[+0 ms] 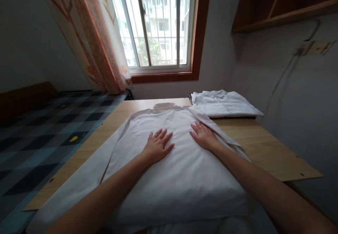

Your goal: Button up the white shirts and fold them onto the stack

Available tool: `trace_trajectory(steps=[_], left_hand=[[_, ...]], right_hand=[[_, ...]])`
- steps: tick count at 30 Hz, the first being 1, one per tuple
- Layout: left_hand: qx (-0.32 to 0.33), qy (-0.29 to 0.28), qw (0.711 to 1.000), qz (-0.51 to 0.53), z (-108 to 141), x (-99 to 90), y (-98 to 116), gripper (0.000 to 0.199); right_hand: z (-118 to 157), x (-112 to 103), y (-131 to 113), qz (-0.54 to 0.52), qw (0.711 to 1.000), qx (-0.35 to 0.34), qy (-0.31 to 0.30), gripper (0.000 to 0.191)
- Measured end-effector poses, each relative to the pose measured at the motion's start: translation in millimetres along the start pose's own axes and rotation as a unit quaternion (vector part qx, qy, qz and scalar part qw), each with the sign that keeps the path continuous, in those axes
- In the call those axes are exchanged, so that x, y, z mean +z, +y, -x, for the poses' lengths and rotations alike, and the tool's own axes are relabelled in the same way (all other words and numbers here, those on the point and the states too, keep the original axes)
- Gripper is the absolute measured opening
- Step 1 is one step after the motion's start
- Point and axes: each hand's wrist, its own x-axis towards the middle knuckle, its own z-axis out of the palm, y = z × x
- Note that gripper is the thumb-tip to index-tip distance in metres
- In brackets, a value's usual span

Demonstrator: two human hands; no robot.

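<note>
A white long-sleeved shirt point(169, 181) lies spread out on a wooden board, its collar at the far end and its lower edge towards me. My left hand point(158, 145) rests flat on the middle of the cloth, fingers spread. Farther right, my right hand point(203, 135) lies flat near the shirt's right side, fingers stretched out and slightly apart. Neither hand grips anything. One sleeve runs down the left side; the other lies along the right, partly behind my right forearm. Small creases show between the hands and the collar.
Under the shirt is the light wooden board point(269, 149). Folded white clothes point(224, 103) sit on a dark item at its back right. A bed with a checked cover point(34, 146) adjoins the left side. Behind are a curtain point(92, 40) and a window point(158, 26); a cable point(280, 79) hangs at right.
</note>
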Motion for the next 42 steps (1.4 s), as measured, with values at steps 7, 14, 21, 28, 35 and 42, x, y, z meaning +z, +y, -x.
trace_trajectory(steps=[7,14,21,28,35,42], left_hand=[[-0.008,-0.051,0.999,-0.014,23.5,-11.6,-15.6,0.066],[-0.033,-0.063,0.997,-0.020,19.3,-17.3,-29.0,0.068],[-0.032,-0.076,0.996,-0.021,2.9,-21.2,-33.5,0.069],[-0.038,-0.064,0.997,-0.012,8.4,-16.0,-27.3,0.069],[-0.095,-0.025,0.995,0.002,0.7,-23.7,-27.8,0.067],[-0.234,-0.004,0.971,-0.048,-45.2,-18.9,-78.8,0.063]], right_hand=[[-2.4,3.6,3.1,-0.002,1.000,-0.005,-0.001,0.059],[-13.2,3.0,-0.7,-0.004,1.000,-0.012,-0.003,0.060],[-28.8,-1.5,1.2,-0.020,1.000,-0.012,-0.012,0.061],[-25.8,-2.2,4.4,-0.020,1.000,-0.013,-0.012,0.061],[-9.8,-1.2,2.5,0.006,1.000,-0.004,-0.015,0.061],[-0.8,-1.4,-1.0,0.005,1.000,-0.001,-0.014,0.061]])
